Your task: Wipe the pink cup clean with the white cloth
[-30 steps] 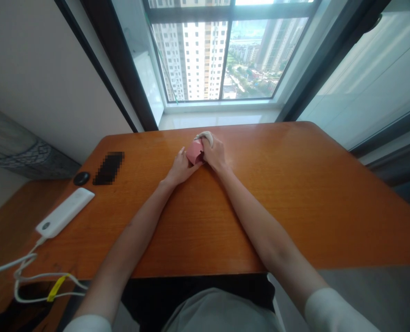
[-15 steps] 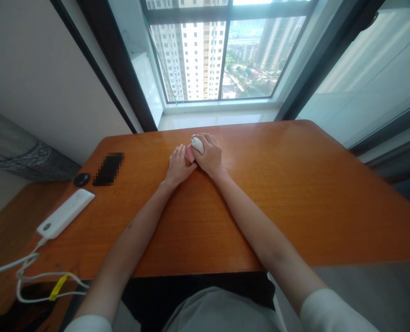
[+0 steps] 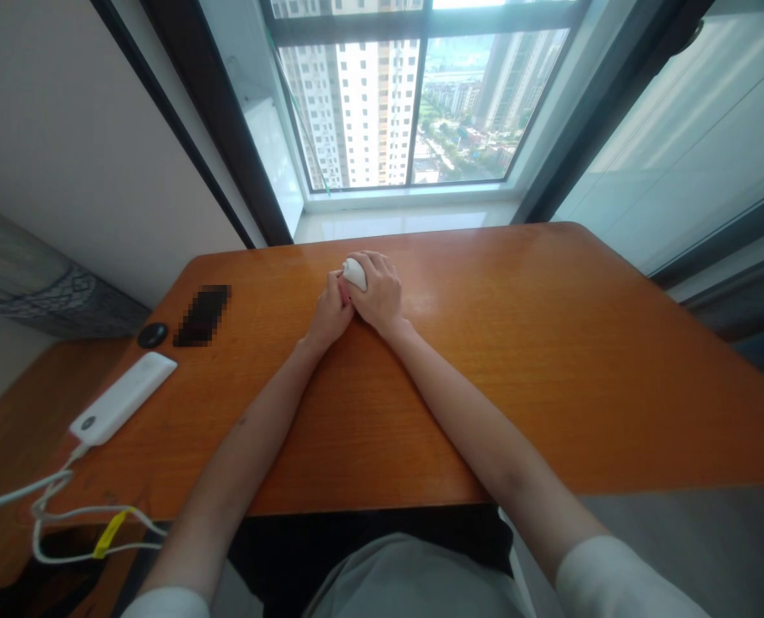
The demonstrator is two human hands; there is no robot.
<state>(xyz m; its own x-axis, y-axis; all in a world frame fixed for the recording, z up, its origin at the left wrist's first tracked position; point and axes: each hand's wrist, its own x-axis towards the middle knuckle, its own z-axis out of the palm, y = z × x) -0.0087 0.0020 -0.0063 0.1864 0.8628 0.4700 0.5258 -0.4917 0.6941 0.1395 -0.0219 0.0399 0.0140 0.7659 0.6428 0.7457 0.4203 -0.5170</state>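
Both hands meet near the far middle of the orange wooden table (image 3: 549,360). My right hand (image 3: 375,296) is curled round a small white rounded object (image 3: 354,273), which shows at its fingertips. My left hand (image 3: 329,313) presses against the right one from the left, fingers together. A sliver of a pink object (image 3: 342,293) shows between the two hands; most of it is hidden, and I cannot tell which hand grips it.
At the table's left lie a white power bank (image 3: 123,397) with a white cable (image 3: 53,502) trailing off the edge, a small black round item (image 3: 153,334) and a blurred dark rectangle (image 3: 203,314). A large window (image 3: 414,94) stands beyond the far edge.
The right hand has closed over the pink object and shifted slightly left. The pink piece, plainly visible a second ago, is now nearly hidden, and the white object has moved left over it.
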